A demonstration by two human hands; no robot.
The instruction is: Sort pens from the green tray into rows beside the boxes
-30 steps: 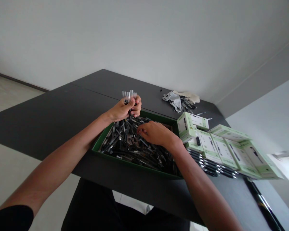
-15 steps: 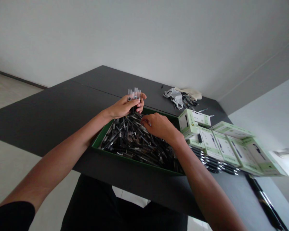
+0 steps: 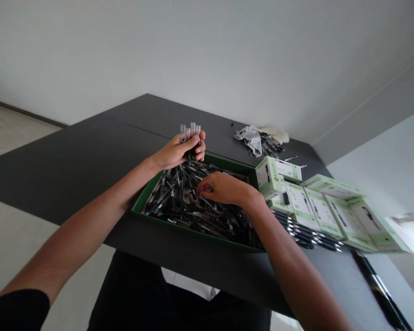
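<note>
My left hand (image 3: 184, 149) is closed round a bundle of pens (image 3: 192, 129), whose clear ends stick up above the thumb and fingers. It is above the back left edge of a green box (image 3: 141, 202). Heaped in that box are many loose black and clear pens (image 3: 189, 216), lying in all directions. Over the middle of the heap, my right hand (image 3: 224, 187) has its fingers curled and pressed together, low among the pens. What its fingertips hold, if anything, is hidden.
Right of the box stand several green and white pen boxes (image 3: 301, 202), with rows of black pens (image 3: 307, 234) in front. Gloves (image 3: 250, 138) and more pens (image 3: 271, 146) lie at the back. Dark glossy packets (image 3: 379, 287) lie at the right on the dark table (image 3: 72, 170).
My right hand has moved a little toward me and left, lower over the pen heap. My left hand has shifted slightly left with the bundle of pens still in it.
</note>
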